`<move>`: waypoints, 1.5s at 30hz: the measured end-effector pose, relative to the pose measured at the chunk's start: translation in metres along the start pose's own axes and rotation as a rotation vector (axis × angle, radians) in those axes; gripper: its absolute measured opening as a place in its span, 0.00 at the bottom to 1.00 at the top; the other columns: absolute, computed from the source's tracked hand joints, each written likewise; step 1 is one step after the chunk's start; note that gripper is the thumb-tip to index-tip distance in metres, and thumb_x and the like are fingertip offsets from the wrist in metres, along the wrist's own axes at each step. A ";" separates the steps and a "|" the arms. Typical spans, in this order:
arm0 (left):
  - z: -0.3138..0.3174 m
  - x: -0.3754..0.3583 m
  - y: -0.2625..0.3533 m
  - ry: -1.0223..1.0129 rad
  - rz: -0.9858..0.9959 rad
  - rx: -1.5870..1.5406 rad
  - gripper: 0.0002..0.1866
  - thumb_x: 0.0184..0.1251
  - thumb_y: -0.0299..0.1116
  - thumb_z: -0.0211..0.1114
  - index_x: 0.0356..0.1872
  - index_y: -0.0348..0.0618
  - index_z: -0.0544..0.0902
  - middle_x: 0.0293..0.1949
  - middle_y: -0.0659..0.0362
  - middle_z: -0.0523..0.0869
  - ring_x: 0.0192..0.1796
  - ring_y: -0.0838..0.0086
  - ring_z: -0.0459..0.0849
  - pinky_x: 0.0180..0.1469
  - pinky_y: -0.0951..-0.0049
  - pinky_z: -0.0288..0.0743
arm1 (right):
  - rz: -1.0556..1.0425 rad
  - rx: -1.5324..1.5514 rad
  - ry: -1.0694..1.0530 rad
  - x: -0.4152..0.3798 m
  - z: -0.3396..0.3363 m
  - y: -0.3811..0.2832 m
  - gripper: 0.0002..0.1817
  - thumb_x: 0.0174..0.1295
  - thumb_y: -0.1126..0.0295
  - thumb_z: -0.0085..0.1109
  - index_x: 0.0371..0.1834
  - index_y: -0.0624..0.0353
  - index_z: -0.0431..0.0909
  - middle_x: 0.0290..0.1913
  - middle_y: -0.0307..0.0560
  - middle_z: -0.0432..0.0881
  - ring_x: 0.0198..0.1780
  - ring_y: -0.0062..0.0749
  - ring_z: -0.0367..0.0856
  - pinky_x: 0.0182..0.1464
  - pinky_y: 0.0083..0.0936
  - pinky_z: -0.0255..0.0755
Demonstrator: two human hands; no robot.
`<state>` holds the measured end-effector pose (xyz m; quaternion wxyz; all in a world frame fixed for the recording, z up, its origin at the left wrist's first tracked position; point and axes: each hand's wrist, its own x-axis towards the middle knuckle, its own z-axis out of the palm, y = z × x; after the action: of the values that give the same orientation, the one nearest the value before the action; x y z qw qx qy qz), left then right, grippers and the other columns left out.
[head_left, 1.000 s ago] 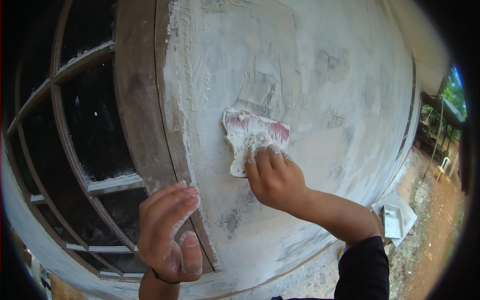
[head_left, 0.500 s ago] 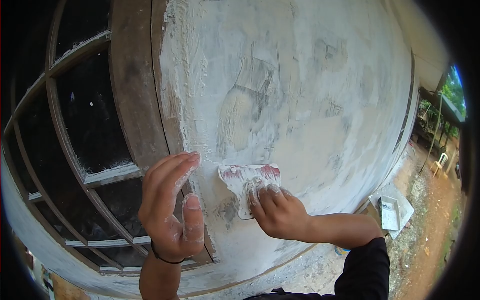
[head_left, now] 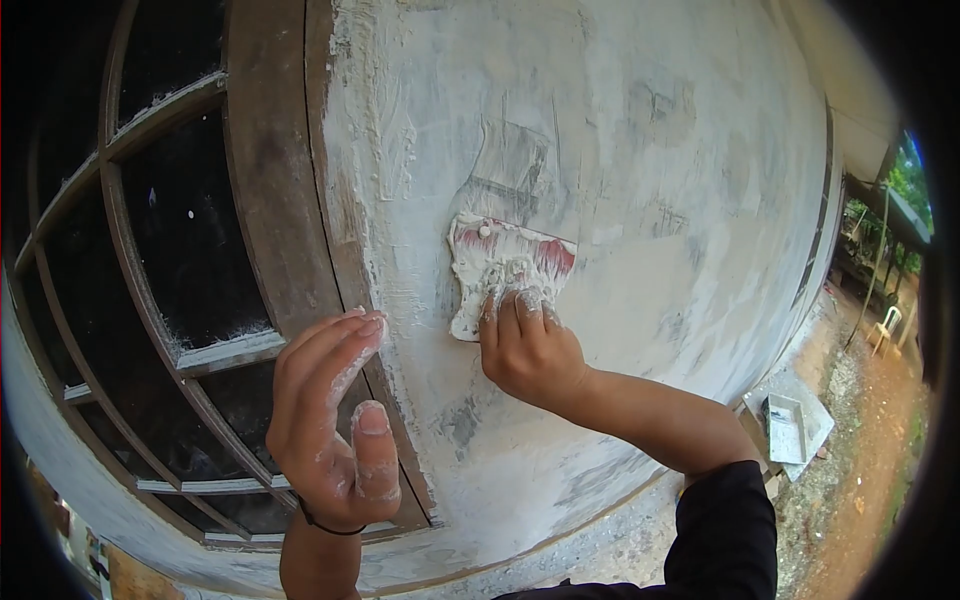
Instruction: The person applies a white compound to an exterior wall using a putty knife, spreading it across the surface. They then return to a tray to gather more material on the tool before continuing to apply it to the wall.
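Note:
My right hand (head_left: 530, 345) grips a putty scraper (head_left: 515, 262), a flat reddish blade smeared thickly with white putty. Its blade lies against the wall (head_left: 640, 300), which carries patchy white and grey filler. White paste coats the fingertips of that hand. Held up beside the window frame (head_left: 285, 180), my left hand (head_left: 325, 420) has its fingers together and curved, the thumb apart, with nothing in it. Paste marks its fingers too, and a dark band circles the wrist.
Dark glass panes (head_left: 190, 230) with wooden bars fill the left side. At lower right a putty-smeared tray (head_left: 785, 430) rests on a pale board on the ground. A white chair (head_left: 886, 325) stands farther off along the dirt path.
My right hand has slid the scraper upward along the wall, tilting it slightly. My left hand has shifted a little down and to the left, keeping its shape.

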<state>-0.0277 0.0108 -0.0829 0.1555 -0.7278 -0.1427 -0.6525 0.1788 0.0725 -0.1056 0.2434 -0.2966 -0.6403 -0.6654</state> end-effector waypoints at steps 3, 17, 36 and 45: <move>-0.003 -0.002 0.000 -0.053 0.002 0.043 0.22 0.65 0.37 0.46 0.51 0.28 0.74 0.48 0.42 0.79 0.51 0.58 0.80 0.54 0.62 0.72 | -0.034 0.023 -0.041 -0.013 -0.003 -0.017 0.14 0.43 0.73 0.53 0.32 0.72 0.80 0.30 0.58 0.80 0.35 0.42 0.77 0.33 0.26 0.77; -0.014 0.001 0.013 -0.002 0.029 0.020 0.21 0.64 0.36 0.47 0.50 0.29 0.75 0.48 0.42 0.79 0.51 0.58 0.80 0.54 0.60 0.73 | 0.082 0.276 -0.091 -0.011 -0.086 0.033 0.19 0.44 0.71 0.54 0.40 0.71 0.78 0.32 0.56 0.79 0.39 0.41 0.77 0.33 0.27 0.76; -0.003 -0.004 0.009 -0.008 -0.015 -0.018 0.19 0.61 0.34 0.50 0.46 0.26 0.76 0.44 0.42 0.81 0.48 0.54 0.80 0.53 0.59 0.71 | -0.093 0.497 -0.233 -0.055 -0.052 -0.038 0.15 0.44 0.72 0.54 0.35 0.70 0.79 0.27 0.53 0.78 0.38 0.41 0.76 0.37 0.29 0.76; -0.004 -0.004 0.010 0.005 -0.036 -0.042 0.19 0.62 0.35 0.50 0.45 0.26 0.77 0.42 0.42 0.81 0.47 0.55 0.80 0.53 0.60 0.72 | 0.392 0.949 -0.457 0.008 -0.042 0.070 0.10 0.41 0.79 0.55 0.29 0.63 0.81 0.26 0.55 0.79 0.35 0.49 0.78 0.41 0.36 0.74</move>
<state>-0.0279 -0.0004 -0.0869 0.1286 -0.7265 -0.1417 -0.6600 0.2191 0.0269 -0.0507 0.3244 -0.4045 -0.8389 -0.1654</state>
